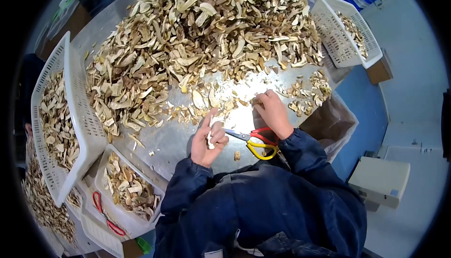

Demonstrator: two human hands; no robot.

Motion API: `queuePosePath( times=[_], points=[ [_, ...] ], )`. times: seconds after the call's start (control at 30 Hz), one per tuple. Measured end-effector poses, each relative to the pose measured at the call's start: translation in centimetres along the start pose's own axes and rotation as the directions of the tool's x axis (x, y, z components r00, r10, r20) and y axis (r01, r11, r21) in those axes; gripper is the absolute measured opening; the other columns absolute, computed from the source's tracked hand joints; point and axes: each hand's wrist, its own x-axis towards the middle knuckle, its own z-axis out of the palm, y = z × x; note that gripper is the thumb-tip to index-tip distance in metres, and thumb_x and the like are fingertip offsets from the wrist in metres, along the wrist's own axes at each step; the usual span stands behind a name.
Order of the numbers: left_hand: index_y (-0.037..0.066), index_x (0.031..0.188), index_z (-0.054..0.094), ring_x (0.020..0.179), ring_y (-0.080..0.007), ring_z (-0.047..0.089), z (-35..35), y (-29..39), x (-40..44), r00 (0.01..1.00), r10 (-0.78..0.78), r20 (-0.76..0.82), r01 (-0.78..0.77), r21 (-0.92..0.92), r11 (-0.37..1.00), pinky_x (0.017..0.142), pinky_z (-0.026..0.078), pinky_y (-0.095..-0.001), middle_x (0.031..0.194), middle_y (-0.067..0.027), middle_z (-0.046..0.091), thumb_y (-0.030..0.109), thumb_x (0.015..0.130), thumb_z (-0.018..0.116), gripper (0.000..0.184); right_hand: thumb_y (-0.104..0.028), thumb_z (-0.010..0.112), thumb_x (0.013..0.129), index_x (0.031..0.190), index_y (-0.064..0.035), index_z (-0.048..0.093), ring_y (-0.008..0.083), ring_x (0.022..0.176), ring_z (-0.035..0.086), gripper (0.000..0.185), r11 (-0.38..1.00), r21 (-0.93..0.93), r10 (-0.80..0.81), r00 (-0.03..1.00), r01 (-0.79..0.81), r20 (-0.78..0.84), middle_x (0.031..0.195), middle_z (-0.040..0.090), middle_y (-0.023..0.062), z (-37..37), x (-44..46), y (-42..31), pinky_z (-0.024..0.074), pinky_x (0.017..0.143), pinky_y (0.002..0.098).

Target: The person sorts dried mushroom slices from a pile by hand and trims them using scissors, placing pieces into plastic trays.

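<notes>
My left hand is palm up with its index finger stretched out and the other fingers curled round pale dried mushroom slices. My right hand is over the metal table, thumb and fingertips pinched together beside scattered mushroom pieces. What they grip, if anything, I cannot make out. Between my hands and close to my body lie scissors with one red and one yellow handle, their blades toward my left hand. Beyond both hands rises a large heap of dried mushroom slices.
White perforated baskets with slices stand at the left and far right. A smaller white tray of slices sits at lower left, beside red-handled scissors. A lined bin is below the table's right edge. Small slices lie near that edge.
</notes>
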Motion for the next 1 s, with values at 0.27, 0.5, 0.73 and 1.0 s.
queuePosePath(
  times=[0.27, 0.5, 0.73, 1.0],
  points=[
    [0.009, 0.131, 0.039, 0.074, -0.0110, 0.040, -3.1, -0.2, 1.0, 0.999, -0.043, -0.014, 0.044, 0.053, 0.998, 0.058, 0.035, -0.0214, 0.086, -0.0012, 0.042, 0.007, 0.087, 0.043, 0.045, -0.014, 0.060, 0.086, 0.084, -0.0013, 0.061, 0.0059, 0.050, 0.042, 0.013, 0.395, 0.741, 0.354, 0.834, -0.543, 0.423, 0.064, 0.054, -0.0007, -0.5, 1.3, 1.0, 0.0321, 0.047, 0.0208],
    [0.009, 0.128, 0.041, 0.086, -0.0109, 0.048, -2.4, 0.3, 0.7, 0.996, 0.018, -0.088, 0.005, 0.254, 0.967, 0.062, 0.040, -0.0206, 0.105, -0.0033, 0.050, 0.018, 0.095, 0.048, 0.035, -0.016, 0.061, 0.088, 0.086, -0.0020, 0.063, 0.0016, 0.051, 0.042, 0.014, 0.472, 0.745, 0.256, 0.882, -0.471, 0.396, 0.064, 0.053, -0.0039, -1.2, 1.0, -2.5, 0.0293, 0.045, 0.0177],
    [0.006, 0.118, 0.051, 0.107, -0.0147, 0.053, -2.9, 0.1, 0.1, 0.994, -0.089, -0.070, 0.104, 0.254, 0.961, 0.073, 0.045, -0.0247, 0.119, -0.0090, 0.055, 0.027, 0.097, 0.046, 0.030, -0.015, 0.063, 0.084, 0.097, 0.0015, 0.064, 0.0088, 0.064, 0.054, 0.021, 0.724, 0.678, 0.083, 0.992, -0.127, 0.098, 0.074, 0.061, 0.0018, 0.9, 2.7, -7.2, 0.0434, 0.058, 0.0225],
    [0.003, 0.091, 0.051, 0.059, -0.0067, 0.035, -2.6, 0.3, -0.6, 0.834, -0.472, 0.285, 0.303, 0.477, 0.825, 0.044, 0.026, -0.0170, 0.078, -0.0048, 0.044, 0.017, 0.093, 0.050, 0.014, -0.024, 0.069, 0.072, 0.107, -0.0080, 0.060, 0.0305, 0.110, 0.047, 0.039, 0.700, 0.056, -0.714, 0.700, 0.712, 0.034, 0.111, 0.055, 0.0108, 7.0, 4.2, -13.9, 0.0368, 0.095, 0.0405]
  ],
)
